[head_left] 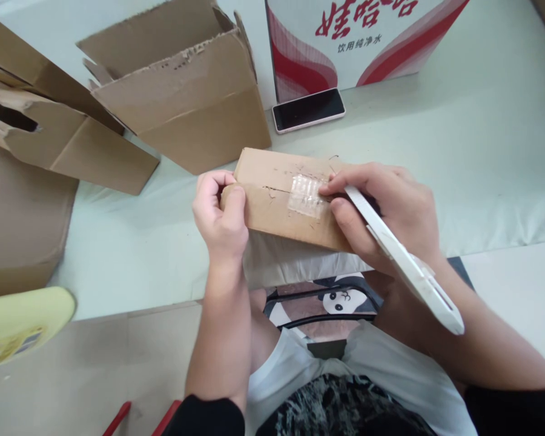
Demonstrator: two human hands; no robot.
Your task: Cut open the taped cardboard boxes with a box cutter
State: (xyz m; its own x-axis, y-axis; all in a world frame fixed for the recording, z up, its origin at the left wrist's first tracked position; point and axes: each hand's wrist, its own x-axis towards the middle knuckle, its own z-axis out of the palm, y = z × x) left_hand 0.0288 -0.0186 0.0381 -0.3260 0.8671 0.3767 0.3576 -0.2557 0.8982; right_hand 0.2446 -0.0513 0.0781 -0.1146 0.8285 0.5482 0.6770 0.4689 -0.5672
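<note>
A small brown cardboard box (272, 206) is tilted at the front edge of the covered table. My left hand (221, 212) grips its left end, thumb on top and fingers curled round the corner. Across the box's top seam lies a patch of clear tape (305, 195), wrinkled and whitish. My right hand (390, 212) is closed on a white utility knife (404, 260), whose handle slants back toward my wrist. The index fingertip touches the tape's right edge, and the other fingers cover the box's right end. Whether the blade is out cannot be seen.
A phone (309, 111) lies behind the box, against a white and red carton (345, 54). Open cardboard boxes (200, 115) stand at the back left, with more (22, 206) at the far left. A yellow-green rounded object (31, 315) juts in at the lower left.
</note>
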